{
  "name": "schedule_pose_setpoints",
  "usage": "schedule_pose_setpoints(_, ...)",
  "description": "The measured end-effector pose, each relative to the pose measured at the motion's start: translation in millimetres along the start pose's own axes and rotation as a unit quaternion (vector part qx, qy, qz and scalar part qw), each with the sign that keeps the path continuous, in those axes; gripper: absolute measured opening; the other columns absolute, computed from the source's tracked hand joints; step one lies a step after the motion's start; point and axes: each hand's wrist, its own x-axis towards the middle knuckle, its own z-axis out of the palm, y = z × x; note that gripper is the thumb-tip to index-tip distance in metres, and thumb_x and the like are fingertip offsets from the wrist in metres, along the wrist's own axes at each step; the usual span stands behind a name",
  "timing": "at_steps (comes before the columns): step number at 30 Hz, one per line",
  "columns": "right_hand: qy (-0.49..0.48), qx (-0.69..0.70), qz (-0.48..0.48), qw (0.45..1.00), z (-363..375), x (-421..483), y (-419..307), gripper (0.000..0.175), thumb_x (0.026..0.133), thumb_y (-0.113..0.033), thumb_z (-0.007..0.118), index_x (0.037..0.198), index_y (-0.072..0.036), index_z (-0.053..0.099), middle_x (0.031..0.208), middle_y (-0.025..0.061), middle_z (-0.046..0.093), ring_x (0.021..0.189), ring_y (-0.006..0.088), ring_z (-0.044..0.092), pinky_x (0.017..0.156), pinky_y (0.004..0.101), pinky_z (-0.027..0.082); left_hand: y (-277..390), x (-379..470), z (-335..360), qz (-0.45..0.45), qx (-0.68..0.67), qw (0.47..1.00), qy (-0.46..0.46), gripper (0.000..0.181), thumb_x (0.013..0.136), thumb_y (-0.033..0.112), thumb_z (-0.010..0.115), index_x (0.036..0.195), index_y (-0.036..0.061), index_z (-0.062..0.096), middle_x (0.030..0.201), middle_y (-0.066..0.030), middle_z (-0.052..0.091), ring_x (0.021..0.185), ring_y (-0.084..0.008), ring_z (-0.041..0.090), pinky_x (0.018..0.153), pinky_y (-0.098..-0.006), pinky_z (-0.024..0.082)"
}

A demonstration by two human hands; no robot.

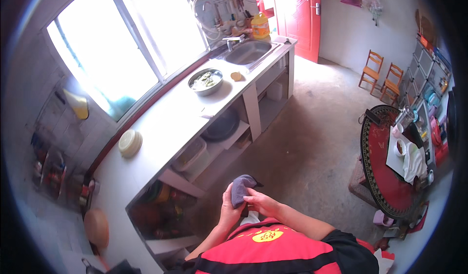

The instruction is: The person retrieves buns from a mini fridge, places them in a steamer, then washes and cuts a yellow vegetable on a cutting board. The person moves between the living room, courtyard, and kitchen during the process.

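Observation:
A folded dark grey cloth (241, 190) is held between my two hands, just in front of the red apron (292, 243) I wear. My left hand (229, 206) grips it from the left and below. From the right, my right hand (261, 201) closes on the same cloth, its thumb and fingers against the edge. A dark corner of it sticks out past the right fingers. Both hands are over the floor, apart from the white counter (157, 138).
Along the window, the counter carries a metal bowl (206, 82) of food in liquid, stacked round lids (130, 143) and a sink (250, 52). Open shelves sit beneath. At right stand a round red table (378, 146) with dishes and two wooden chairs (372, 71). A red door (301, 21) is at the back.

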Motion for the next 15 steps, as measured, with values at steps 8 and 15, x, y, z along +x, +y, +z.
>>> schedule_pose_setpoints(8,0.026,-0.027,0.019,0.999,-18,101,-67,0.056,0.091,-0.024,0.052,0.139,-0.012,0.027,0.128,0.0039,0.043,0.114,0.0157,0.047,0.092,0.0319,0.042,-34,125,-36,-0.038,-0.143,0.989,-0.014,0.066,0.075,-0.002,0.065,0.133,0.0127,0.038,0.12,-0.0064,0.053,0.111,-0.0157,0.049,0.094,-0.0301,0.04)
schedule_pose_setpoints(15,0.03,-0.148,0.033,0.988,-46,185,-104,0.049,0.092,-0.02,0.052,0.136,-0.007,0.034,0.124,0.0104,0.05,0.106,0.019,0.055,0.092,0.0329,0.045,-76,224,-88,-0.099,-0.251,0.958,0.098,0.055,0.078,-0.001,0.065,0.128,0.0053,0.044,0.113,-0.007,0.057,0.102,-0.0155,0.054,0.087,-0.0282,0.044)
